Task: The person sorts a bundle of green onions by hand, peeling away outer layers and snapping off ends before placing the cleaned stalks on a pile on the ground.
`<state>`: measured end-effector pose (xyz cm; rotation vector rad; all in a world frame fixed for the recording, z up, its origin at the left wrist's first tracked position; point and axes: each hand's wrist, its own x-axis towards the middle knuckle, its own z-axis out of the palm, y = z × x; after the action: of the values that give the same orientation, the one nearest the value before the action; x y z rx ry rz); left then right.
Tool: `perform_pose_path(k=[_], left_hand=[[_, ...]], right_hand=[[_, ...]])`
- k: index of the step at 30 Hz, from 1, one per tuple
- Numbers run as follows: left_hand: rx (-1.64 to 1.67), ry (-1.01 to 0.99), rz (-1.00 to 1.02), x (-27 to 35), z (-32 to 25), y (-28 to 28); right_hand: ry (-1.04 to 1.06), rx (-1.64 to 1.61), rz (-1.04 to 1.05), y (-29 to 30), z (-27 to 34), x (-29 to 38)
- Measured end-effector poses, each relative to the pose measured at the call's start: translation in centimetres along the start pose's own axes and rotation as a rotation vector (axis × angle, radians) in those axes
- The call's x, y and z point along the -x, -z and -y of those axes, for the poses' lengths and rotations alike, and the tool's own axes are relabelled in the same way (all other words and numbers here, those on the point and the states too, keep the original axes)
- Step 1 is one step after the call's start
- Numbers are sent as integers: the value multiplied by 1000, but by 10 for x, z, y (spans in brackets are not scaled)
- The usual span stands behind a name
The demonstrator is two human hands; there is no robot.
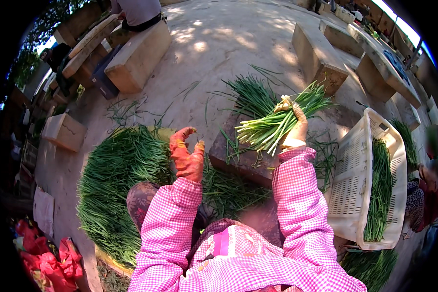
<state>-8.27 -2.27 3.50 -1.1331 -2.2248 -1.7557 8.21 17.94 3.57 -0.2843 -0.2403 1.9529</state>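
My right hand (292, 118), in a pale glove, is closed round a bunch of green stalks (273, 127), probably garlic chives, whose pale cut ends point left. It holds the bunch above a dark low block (226, 149). Another bunch of greens (253, 95) lies on the block's far part. My left hand (188, 155), in an orange glove, is raised with thumb and fingers apart, holding nothing. Beside it on the left spreads a large pile of the same greens (120, 182) on a yellow sheet. Loose leaves (230, 189) lie between my knees and the block.
A white plastic crate (350, 175) holding greens stands tilted at the right. Concrete benches (138, 58) and slab tables are farther off. Red plastic bags (54, 259) lie at lower left. A person (140, 14) sits at the upper left; another (427, 197) is at the right edge.
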Motion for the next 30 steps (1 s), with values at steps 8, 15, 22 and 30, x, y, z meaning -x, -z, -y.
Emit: perform_pose_path(k=[8,15,22,30], left_hand=[[57,-181,181,16,-21,-25],[99,-89,195,22,-13,-30],[185,-26,205,22,4,-33],[617,468,-70,-10,69,-11]], right_hand=[[-157,-111,76,-1,-26,9],[-114,-8,79,3,-40,14],[-101,53,59,5,-41,12],[-47,-57,18,0,-13,5]])
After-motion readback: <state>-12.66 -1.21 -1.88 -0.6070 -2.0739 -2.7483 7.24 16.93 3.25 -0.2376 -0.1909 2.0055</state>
